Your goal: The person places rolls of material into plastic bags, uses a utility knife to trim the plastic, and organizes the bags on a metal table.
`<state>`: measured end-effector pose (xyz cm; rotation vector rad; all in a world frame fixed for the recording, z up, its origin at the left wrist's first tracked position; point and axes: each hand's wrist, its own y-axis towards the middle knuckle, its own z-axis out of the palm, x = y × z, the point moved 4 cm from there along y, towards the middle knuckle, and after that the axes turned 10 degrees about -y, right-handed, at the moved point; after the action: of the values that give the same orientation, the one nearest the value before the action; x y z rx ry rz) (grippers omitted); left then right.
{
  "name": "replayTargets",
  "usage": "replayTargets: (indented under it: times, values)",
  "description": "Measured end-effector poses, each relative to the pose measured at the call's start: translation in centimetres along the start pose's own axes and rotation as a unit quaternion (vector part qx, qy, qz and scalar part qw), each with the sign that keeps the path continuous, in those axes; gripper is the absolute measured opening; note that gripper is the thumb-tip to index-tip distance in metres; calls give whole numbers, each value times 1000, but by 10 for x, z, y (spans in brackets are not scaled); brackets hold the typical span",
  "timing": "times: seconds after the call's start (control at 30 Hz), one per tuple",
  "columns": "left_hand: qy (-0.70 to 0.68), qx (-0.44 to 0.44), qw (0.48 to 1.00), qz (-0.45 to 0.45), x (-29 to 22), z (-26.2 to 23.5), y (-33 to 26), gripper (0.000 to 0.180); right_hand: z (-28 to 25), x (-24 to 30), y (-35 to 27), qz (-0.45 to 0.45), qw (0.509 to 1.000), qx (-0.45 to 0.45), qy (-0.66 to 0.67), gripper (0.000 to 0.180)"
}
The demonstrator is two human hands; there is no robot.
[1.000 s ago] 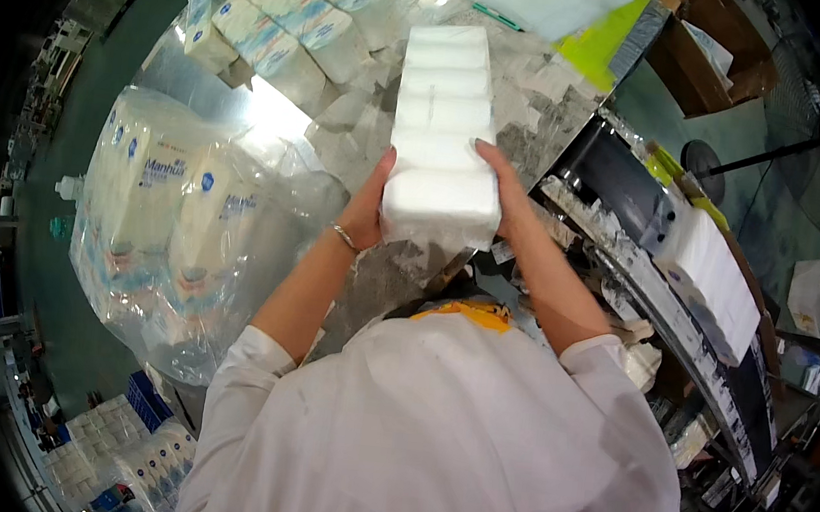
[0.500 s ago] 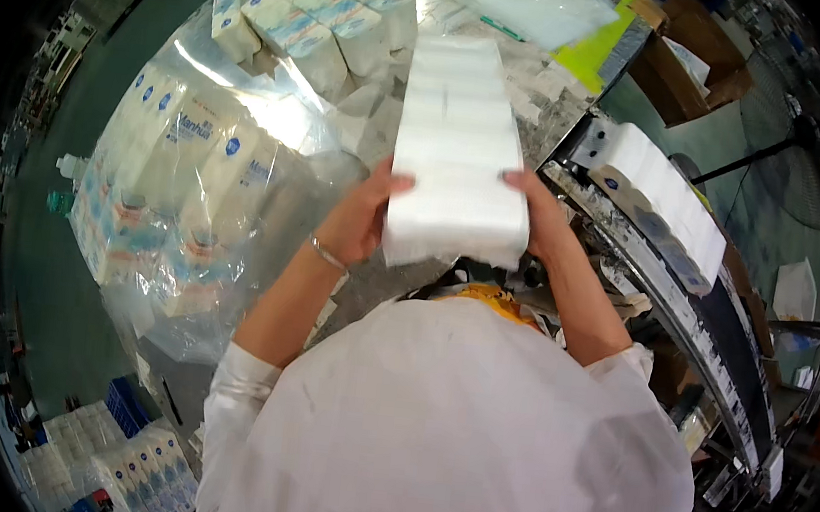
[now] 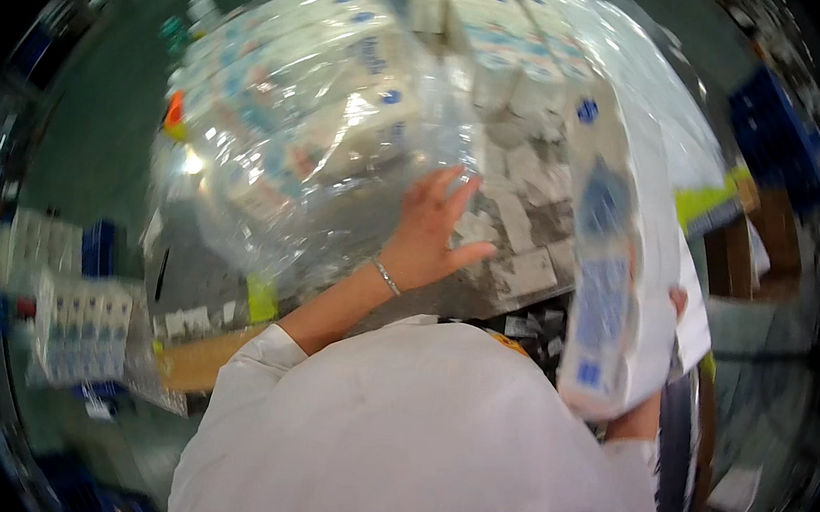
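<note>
My left hand (image 3: 429, 230) is spread over the table, fingers apart and holding nothing. Its fingertips are at the edge of a clear plastic bag (image 3: 240, 175) that has several tissue packs (image 3: 359, 118) inside. On the right, my right hand (image 3: 679, 304) grips a long tissue pack (image 3: 603, 284) from its outer side. That pack stretches away from me, with its blue-printed face toward the left. Most of the right hand is hidden behind it, and only part of the fingers shows at its edge.
More tissue packs (image 3: 508, 53) stand in rows at the table's far side. Clear plastic sheeting (image 3: 656, 112) lies at the far right. Paper scraps (image 3: 527, 267) cover the worktop. An open cardboard box (image 3: 777, 242) sits at the right; stacked packs (image 3: 82, 328) are at the lower left.
Both hands held a long white pack in front of me; my left hand has let go and opened. My right hand now has a pack at the right, printed face showing. The view has turned.
</note>
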<state>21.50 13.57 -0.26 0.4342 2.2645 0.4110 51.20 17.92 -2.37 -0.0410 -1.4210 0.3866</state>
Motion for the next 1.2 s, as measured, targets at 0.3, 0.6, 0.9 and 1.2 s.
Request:
replayTargets:
  times: [0.3, 0.6, 0.9, 1.2]
  values:
    - [476, -2, 857, -200, 132, -83, -144, 68, 53, -35, 23, 177, 961, 204, -62, 70]
    - [76, -347, 919, -174, 105, -156, -87, 9, 198, -62, 83, 187, 873, 436, -115, 62]
    - [153, -381, 912, -20, 39, -188, -126, 11, 173, -90, 127, 57, 932, 354, -48, 54]
    - [12, -377, 926, 7, 41, -174, -102, 5, 286, -17, 87, -23, 998, 5, -58, 94]
